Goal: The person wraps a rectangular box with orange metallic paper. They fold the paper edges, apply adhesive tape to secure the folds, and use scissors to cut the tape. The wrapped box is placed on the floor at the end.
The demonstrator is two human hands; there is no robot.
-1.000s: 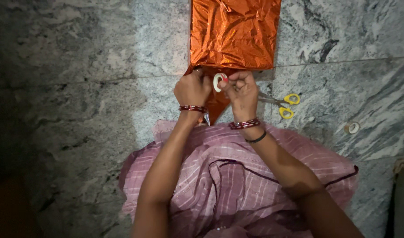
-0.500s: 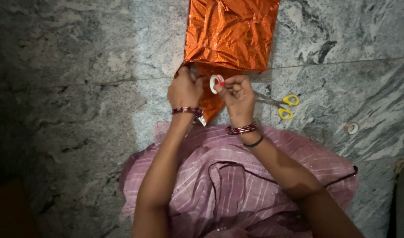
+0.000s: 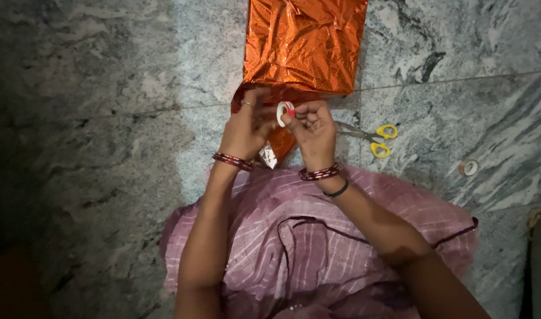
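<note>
Foil-wrapped package [image 3: 305, 44] on the stone floor.
Boxy, shiny crinkled orange, lying far centre, its near end's loose flap folded down.

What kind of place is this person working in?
Probably a home, with the person sitting on the floor. The floor is polished grey stone slabs, the lap is covered by pink cloth, and craft things lie loose on the stone: orange foil, scissors and a tape roll.
</note>
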